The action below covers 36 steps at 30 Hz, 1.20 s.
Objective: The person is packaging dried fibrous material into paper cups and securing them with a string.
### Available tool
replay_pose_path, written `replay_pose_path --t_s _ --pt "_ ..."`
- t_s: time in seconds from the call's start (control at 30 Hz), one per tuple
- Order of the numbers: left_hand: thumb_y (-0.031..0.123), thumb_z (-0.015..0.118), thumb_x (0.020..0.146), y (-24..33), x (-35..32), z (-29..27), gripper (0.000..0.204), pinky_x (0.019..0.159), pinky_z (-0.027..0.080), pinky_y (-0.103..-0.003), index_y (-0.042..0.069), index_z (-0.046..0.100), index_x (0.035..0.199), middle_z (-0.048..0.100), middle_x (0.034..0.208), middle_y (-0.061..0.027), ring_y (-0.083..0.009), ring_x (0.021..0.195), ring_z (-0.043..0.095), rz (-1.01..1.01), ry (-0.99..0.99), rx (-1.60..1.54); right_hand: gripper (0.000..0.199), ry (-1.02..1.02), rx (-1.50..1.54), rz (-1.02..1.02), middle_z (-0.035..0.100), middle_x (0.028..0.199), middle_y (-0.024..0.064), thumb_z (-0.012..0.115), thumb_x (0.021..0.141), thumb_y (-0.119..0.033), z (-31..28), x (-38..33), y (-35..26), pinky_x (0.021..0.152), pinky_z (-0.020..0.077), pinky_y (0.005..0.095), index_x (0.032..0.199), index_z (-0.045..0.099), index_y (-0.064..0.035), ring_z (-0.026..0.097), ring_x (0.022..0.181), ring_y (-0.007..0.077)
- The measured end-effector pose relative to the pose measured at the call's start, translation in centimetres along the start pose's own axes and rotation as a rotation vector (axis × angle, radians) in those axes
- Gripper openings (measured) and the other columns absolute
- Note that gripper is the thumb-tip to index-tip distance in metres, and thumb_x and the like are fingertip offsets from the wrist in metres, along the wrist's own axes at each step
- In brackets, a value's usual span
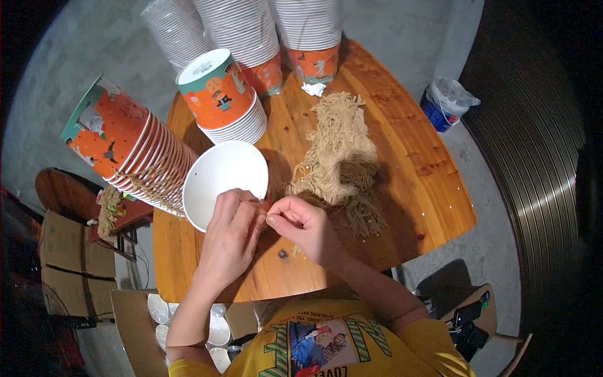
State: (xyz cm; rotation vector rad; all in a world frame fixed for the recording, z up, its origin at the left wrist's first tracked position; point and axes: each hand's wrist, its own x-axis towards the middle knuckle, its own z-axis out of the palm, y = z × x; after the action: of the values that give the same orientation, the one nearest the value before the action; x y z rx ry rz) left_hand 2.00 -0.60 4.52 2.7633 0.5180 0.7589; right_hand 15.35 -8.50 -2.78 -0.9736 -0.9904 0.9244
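Your left hand (233, 223) and right hand (300, 225) pinch closed, contents unclear, toward the near edge of the table (430, 195); a hard tug could tip the white tub (221, 171).

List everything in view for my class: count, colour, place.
Table: 1, brown, centre
Side table: 1, reddish, left
Loose tub: 1, white, front left
Short tub stack: 1, orange and white, behind loose tub
Leaning tub stack: 1, orange and white, table's left
Tall tub stacks: 3, mostly white, table's back
Strand bundles: 2, tan, table's middle, side table
Scrap: 1, white, table's back
Boxes: count unclear, brown, left
Open carton: 1, brown, lower left
Bucket: 1, blue and white, right
Ribbed surface: 1, dark, far right
Objects: several, black, lower right
Walls: count unclear, grey, behind
Shirt: 1, yellow, bottom
Left hand: 1, bare, tub's rim
Right hand: 1, bare, beside left
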Motion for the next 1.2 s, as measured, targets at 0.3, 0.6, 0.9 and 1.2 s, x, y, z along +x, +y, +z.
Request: replay_pose_path --t_s 0.3,0.6,0.9,1.2 --pt "0.006 0.056 0.088 -0.4 -0.2 0.4 0.008 0.070 0.046 -0.041 -0.001 0.052 0.091 0.055 0.093 -0.0165 -0.0363 0.083 0.057 -0.076 -0.033 -0.010 0.007 0.151 -0.091 -0.171 0.051 0.068 -0.0017 0.059 0.084 0.003 1.1 0.8 0.1 0.058 0.0423 0.0195 0.088 0.056 -0.0020 0.049 0.063 0.0028" --pt "0.003 0.062 0.083 -1.1 -1.0 0.1 0.023 0.067 0.049 -0.038 0.001 0.049 0.102 0.058 0.087 -0.0149 -0.0322 0.079 0.060 -0.236 -0.012 -0.218 0.015 0.254 -0.425 -0.369 0.054 0.076 0.0057 0.063 0.073 0.005 1.0 1.2 0.2 0.057 0.0468 0.0259 0.082 0.055 -0.0026 0.057 0.063 0.0118" --pt "0.000 0.054 0.085 -1.1 -0.5 -2.1 0.026 0.068 0.053 -0.029 -0.003 0.057 0.111 0.064 0.094 -0.0138 -0.0157 0.080 0.065 -0.413 -0.056 -0.498 0.016 0.306 -0.643 -0.604 0.050 0.070 0.0068 0.060 0.071 0.010 1.9 2.1 -1.0 0.053 0.0427 0.0264 0.078 0.053 -0.0019 0.051 0.057 0.0147" --pt "0.003 0.055 0.086 -1.4 -0.6 -2.3 0.026 0.070 0.054 -0.028 -0.003 0.058 0.111 0.064 0.094 -0.0132 -0.0157 0.080 0.065 -0.389 -0.051 -0.485 0.015 0.252 -0.681 -0.515 0.050 0.072 0.0081 0.062 0.072 0.003 2.1 2.5 -1.5 0.050 0.0470 0.0331 0.078 0.052 -0.0058 0.056 0.057 0.0244"
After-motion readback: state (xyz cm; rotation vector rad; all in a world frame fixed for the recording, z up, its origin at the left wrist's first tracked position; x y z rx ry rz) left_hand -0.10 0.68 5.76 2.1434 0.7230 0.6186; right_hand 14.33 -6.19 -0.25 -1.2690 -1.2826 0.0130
